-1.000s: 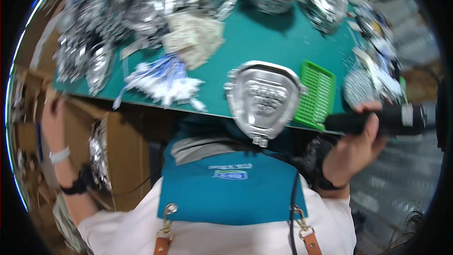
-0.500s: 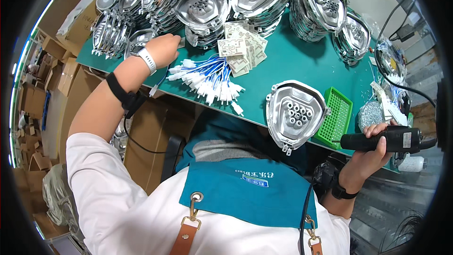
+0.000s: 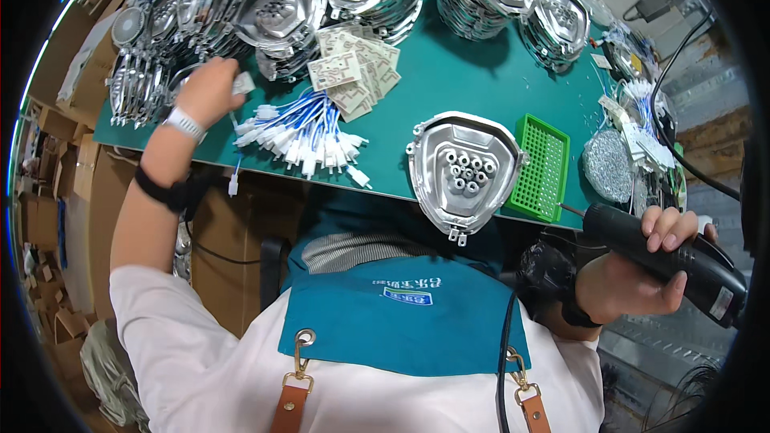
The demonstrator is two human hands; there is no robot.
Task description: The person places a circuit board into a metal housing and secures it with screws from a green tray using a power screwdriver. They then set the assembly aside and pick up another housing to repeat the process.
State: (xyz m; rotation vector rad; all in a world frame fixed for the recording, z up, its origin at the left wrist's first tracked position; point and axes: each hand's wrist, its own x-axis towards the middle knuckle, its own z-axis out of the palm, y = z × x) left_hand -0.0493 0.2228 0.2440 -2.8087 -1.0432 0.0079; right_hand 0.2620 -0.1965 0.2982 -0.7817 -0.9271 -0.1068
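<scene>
Head view, right hand (image 3: 626,282) gripping driver (image 3: 616,228), left hand's (image 3: 208,93) hold unclear, green basket (image 3: 542,167) between driver and metal housing (image 3: 464,173)

At the right of the frame, the power tool (image 3: 622,232) is black; near the centre, the housing (image 3: 464,202) is silver and the tray (image 3: 541,164) is bright green with a grid pattern. At the left, the wire bundle (image 3: 306,144) is blue and white

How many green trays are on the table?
1: the green tray at the table edge, between the nearest metal housing and the black tool in the right hand. More could be hidden.
</scene>
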